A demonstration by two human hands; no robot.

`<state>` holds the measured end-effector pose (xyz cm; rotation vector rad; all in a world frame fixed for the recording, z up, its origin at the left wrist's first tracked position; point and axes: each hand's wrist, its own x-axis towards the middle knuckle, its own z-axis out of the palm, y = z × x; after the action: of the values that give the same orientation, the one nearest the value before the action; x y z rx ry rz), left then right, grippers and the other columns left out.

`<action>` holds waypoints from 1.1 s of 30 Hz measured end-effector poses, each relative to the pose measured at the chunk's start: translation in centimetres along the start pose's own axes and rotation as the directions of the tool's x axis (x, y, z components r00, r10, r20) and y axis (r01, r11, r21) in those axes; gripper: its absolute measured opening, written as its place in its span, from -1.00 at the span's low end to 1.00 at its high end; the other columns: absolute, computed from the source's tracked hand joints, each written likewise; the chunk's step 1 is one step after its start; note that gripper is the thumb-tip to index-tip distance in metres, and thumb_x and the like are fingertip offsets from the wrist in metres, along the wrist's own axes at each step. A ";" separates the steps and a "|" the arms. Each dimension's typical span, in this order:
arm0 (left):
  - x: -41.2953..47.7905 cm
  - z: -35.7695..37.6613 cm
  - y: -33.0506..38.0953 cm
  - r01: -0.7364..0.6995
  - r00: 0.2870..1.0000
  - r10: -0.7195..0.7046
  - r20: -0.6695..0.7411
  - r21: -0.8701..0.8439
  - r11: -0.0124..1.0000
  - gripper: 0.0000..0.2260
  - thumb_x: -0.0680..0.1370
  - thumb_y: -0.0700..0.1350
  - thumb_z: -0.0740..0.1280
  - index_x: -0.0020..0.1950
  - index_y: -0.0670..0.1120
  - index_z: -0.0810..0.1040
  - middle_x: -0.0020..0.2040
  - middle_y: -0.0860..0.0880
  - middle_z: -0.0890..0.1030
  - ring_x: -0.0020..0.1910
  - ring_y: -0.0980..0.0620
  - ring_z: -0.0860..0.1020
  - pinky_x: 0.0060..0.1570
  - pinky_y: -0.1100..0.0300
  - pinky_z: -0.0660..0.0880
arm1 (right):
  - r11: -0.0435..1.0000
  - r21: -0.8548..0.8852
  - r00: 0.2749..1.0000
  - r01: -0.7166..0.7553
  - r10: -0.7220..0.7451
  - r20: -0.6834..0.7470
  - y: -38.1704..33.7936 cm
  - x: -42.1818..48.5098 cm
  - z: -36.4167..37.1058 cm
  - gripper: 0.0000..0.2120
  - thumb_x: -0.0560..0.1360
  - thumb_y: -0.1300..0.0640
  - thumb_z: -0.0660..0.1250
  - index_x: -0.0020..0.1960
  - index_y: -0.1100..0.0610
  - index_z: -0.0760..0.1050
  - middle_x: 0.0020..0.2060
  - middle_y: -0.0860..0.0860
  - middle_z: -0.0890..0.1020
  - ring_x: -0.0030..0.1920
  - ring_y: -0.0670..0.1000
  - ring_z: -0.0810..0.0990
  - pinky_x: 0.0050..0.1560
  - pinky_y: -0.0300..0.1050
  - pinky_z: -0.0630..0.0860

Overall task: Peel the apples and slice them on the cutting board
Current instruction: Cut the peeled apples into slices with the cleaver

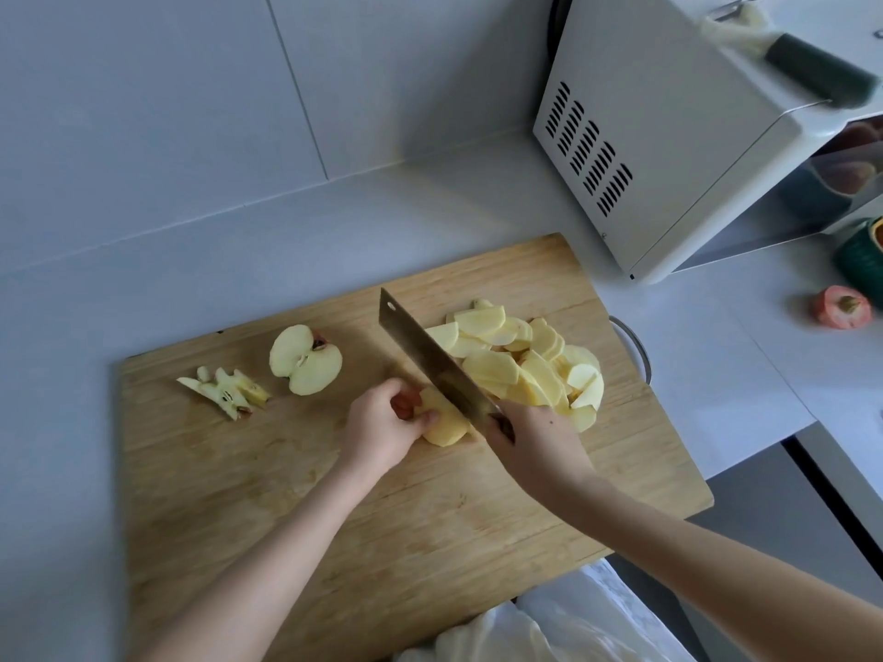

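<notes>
A wooden cutting board (267,499) lies on the pale counter. My left hand (382,430) holds a peeled apple piece (444,425) down on the board with curled fingers. Just right of it, my right hand (535,444) grips the handle of a cleaver (430,355). Its blade slants up and away and meets the piece's right side. A heap of apple slices (525,365) is piled to the right of the blade. A peeled apple half (306,360) lies cut side up to the left, with cut-out core scraps (224,391) beyond it.
A white microwave (669,136) stands at the back right, with a dark-handled peeler (812,71) and peel on top. A cut-off red apple end (841,307) and a green container (862,255) sit on the counter at the right. White fabric (549,623) shows near the bottom edge.
</notes>
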<state>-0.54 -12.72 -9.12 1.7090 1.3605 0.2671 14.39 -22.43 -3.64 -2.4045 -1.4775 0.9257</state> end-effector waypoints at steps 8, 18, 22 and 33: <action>0.7 0.1 -0.5 0.091 0.995 -0.084 0.060 -0.117 0.989 -0.81 0.35 -0.13 0.56 -0.20 -0.06 0.56 -0.18 -0.02 0.64 -0.16 -0.05 0.65 -0.05 -0.06 0.60 | 0.998 -0.069 1.000 0.015 -0.013 0.024 -0.8 -2.4 -2.9 -0.64 0.58 0.10 0.10 -0.39 0.06 0.18 -0.50 -0.06 0.28 -0.50 -0.08 0.20 -0.48 -0.25 0.14; 0.4 -0.2 -0.5 0.066 0.997 -0.060 0.053 -0.115 0.991 -0.82 0.35 -0.15 0.55 -0.17 -0.03 0.58 -0.17 -0.02 0.66 -0.18 -0.03 0.66 -0.08 -0.04 0.61 | 0.994 -0.108 0.997 0.009 0.000 0.080 -1.0 -0.3 -1.2 -0.69 0.58 0.11 0.09 -0.33 0.10 0.29 -0.44 -0.04 0.35 -0.46 -0.06 0.27 -0.47 -0.22 0.18; 0.2 -0.3 -0.1 0.061 0.997 -0.057 0.041 -0.104 0.993 -0.83 0.37 -0.15 0.54 -0.19 -0.03 0.57 -0.20 -0.02 0.66 -0.21 -0.01 0.66 -0.11 0.00 0.62 | 0.997 -0.078 0.999 -0.009 0.012 0.043 -1.0 0.7 1.3 -0.67 0.59 0.08 0.12 -0.35 0.08 0.24 -0.43 -0.04 0.37 -0.45 -0.06 0.28 -0.49 -0.20 0.17; 0.0 -0.4 -0.1 0.093 0.993 -0.078 0.091 -0.172 0.981 -0.87 0.41 -0.22 0.50 -0.16 -0.14 0.56 -0.18 -0.08 0.64 -0.28 -0.01 0.68 -0.12 0.00 0.62 | 0.995 -0.098 0.999 0.022 -0.020 0.026 -1.0 -2.4 -2.6 -0.64 0.59 0.10 0.10 -0.38 0.07 0.19 -0.49 -0.05 0.29 -0.50 -0.08 0.21 -0.49 -0.25 0.14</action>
<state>-0.89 -12.51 -8.93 1.4960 1.3059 0.2562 14.42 -23.50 -0.11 -2.4488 -1.5895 0.9026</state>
